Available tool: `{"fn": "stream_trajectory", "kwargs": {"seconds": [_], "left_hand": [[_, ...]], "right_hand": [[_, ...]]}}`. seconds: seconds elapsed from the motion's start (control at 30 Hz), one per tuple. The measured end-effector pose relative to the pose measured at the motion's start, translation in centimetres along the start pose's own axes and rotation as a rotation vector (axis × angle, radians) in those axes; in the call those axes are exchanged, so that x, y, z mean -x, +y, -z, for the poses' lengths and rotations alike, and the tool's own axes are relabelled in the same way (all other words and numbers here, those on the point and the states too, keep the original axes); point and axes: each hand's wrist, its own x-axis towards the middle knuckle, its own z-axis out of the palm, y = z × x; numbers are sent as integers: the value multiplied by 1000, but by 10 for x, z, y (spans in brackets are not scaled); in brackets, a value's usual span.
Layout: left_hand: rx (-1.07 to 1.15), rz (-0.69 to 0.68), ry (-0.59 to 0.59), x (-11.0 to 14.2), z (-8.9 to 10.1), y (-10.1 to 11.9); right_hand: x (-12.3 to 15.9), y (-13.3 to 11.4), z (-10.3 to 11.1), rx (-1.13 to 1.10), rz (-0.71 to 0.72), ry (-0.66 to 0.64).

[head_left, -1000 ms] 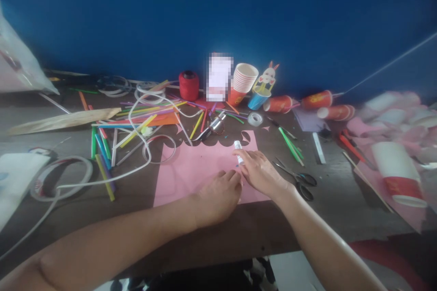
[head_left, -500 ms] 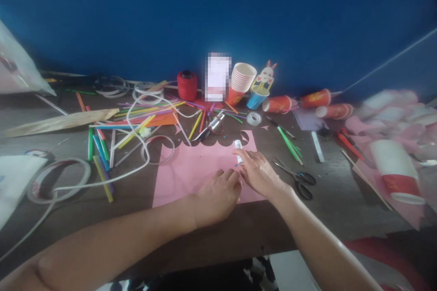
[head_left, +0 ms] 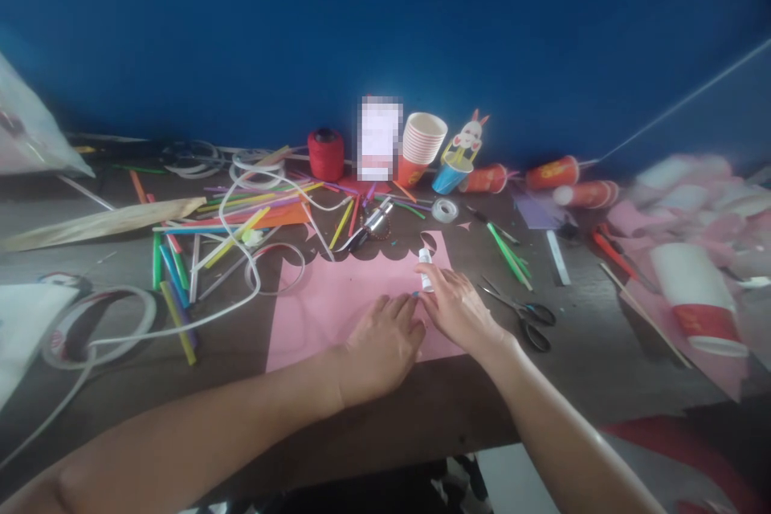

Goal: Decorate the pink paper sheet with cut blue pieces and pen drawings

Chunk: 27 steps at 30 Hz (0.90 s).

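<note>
“When you look down through the head view, where does the pink sheet (head_left: 325, 313) lie?”

“On the dark table (head_left: 584, 369), right under both hands. Its far edge is cut into a row of curved notches.”

“And the hands themselves?”

“The right hand (head_left: 461, 309) is closed around a small white tube (head_left: 425, 263), which leans upright over the sheet's right part. The left hand (head_left: 382, 345) rests palm down on the sheet, fingers bent; I can't tell whether it pinches anything underneath.”

“Do they touch each other?”

“They're close together, the left fingertips just beside the right thumb (contact there is too hard to make out). A tiny blue scrap (head_left: 415, 294) shows between them.”

“What's around?”

“Black-handled scissors (head_left: 516, 307) lie to the right of the right hand, with green straws (head_left: 504, 250) beyond them. Past the sheet's far edge stand a red spool (head_left: 326, 157), a stack of paper cups (head_left: 423, 143) and a blue cup (head_left: 450, 176) with a rabbit figure (head_left: 468, 133) above it.”
</note>
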Motion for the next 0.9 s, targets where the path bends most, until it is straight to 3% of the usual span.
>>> {"fn": "stream_trajectory", "kwargs": {"seconds": [0.3, 0.47, 0.9], "left_hand": [[27, 5, -49, -2, 8, -1], [52, 4, -49, -3, 10, -3], [127, 24, -32, -2, 10, -5]], "right_hand": [[16, 5, 1, -117, 14, 131], [23, 5, -1, -205, 77, 87], [18, 6, -4, -223, 39, 95]]}}
